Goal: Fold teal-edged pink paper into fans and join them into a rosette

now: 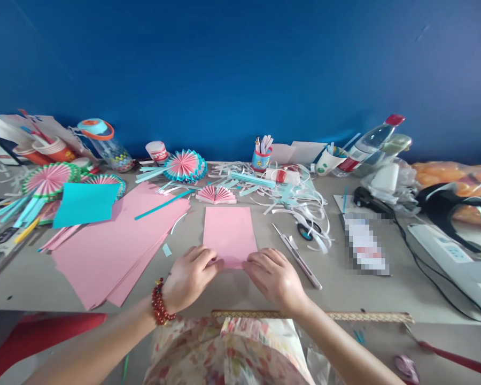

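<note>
Our left hand (189, 279) and right hand (276, 279), slightly apart, pinch the near edge of a paper (229, 231): plain pink, rectangular, mostly flat, long axis pointing away from us.

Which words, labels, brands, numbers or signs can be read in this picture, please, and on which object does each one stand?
No text can be read.
Bottle label: too blurred to read.
Red-and-white tub: markings too small to read.
Pixelated object: masked, unreadable.
Pink sheet, held: no print shows.
</note>
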Available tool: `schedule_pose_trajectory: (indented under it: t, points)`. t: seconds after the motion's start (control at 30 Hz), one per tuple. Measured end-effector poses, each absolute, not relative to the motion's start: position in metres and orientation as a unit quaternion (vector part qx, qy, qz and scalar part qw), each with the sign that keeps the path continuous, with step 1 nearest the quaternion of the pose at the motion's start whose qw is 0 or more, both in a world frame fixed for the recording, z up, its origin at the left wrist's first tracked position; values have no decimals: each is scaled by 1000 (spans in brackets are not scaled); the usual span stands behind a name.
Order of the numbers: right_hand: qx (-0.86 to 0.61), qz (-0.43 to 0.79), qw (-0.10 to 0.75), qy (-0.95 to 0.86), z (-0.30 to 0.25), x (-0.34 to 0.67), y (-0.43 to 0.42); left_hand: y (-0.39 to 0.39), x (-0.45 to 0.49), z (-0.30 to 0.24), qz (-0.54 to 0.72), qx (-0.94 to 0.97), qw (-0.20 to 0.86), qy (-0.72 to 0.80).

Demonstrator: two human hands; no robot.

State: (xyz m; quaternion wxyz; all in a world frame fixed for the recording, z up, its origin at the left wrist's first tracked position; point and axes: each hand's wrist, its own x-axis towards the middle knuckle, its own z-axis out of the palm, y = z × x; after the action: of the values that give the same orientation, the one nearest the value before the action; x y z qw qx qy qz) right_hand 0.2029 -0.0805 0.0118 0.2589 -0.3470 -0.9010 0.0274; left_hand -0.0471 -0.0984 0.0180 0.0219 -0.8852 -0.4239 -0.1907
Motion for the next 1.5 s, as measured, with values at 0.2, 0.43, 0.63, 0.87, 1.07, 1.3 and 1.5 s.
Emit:
schedule_pose_trajectory:
  t: [0.2,0.43,0.63,0.87,1.07,1.3,1.5]
  points:
    - [-320,32,196,-926,1,211,-83,-102,-50,3,-140,-906,25,-399]
    - [-316,40,175,-932,-3,206,-79,-101,-51,-3,-146,-906,-11,-398]
    - [-316,57,148,-935,-6,206,-71,-105,-55,-4,-153,-896,-44,-415]
    - [-323,81,140,-933,-5,208,-68,-106,-65,-3,-149,-874,-69,-458]
    - [-334,81,147,-928,-7,220,-62,-104,-70,-5,-125,-872,-82,-467]
    - [-334,121,117,-927,15,212,-58,-95,-73,-2,-165,-844,-170,-480]
    - [-320,130,98,-933,11,181,-58,-95,-73,1,-158,-838,-188,-487]
